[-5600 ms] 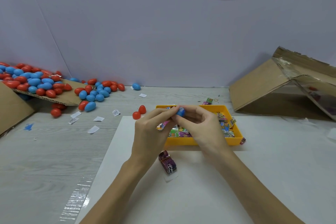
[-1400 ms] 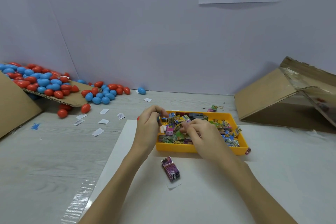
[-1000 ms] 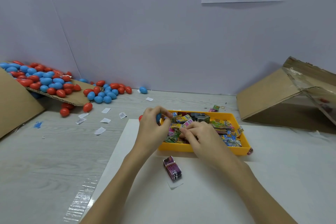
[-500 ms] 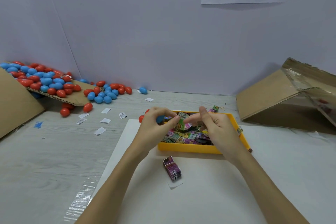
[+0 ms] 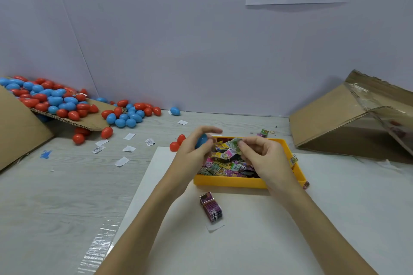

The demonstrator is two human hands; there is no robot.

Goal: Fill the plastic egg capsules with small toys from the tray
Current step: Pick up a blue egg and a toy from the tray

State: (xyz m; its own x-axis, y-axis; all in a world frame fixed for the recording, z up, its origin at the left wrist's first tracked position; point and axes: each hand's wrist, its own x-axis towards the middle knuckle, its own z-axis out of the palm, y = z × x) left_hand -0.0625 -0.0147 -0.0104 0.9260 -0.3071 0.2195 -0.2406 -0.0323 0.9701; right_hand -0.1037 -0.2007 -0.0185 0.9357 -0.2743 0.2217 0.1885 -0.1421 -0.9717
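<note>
My left hand [image 5: 194,152] grips a blue egg capsule half [image 5: 201,140] above the left end of the yellow tray [image 5: 232,182]. My right hand [image 5: 263,158] pinches a small green toy packet [image 5: 236,143] just right of the capsule half, held up over the tray. The tray is full of small colourful toy packets [image 5: 225,166]. Two red egg halves [image 5: 177,143] lie on the table left of the tray. A purple toy packet [image 5: 211,206] lies on the white sheet [image 5: 245,241] in front of the tray.
A heap of red and blue eggs [image 5: 55,101] spills over a cardboard flap [image 5: 89,121] at the far left. An open cardboard box [image 5: 357,118] lies at the right. Paper slips [image 5: 121,161] are scattered on the grey table.
My right hand dug in the tray, then lifted with a green packet and brought it toward the blue capsule half in my left hand.
</note>
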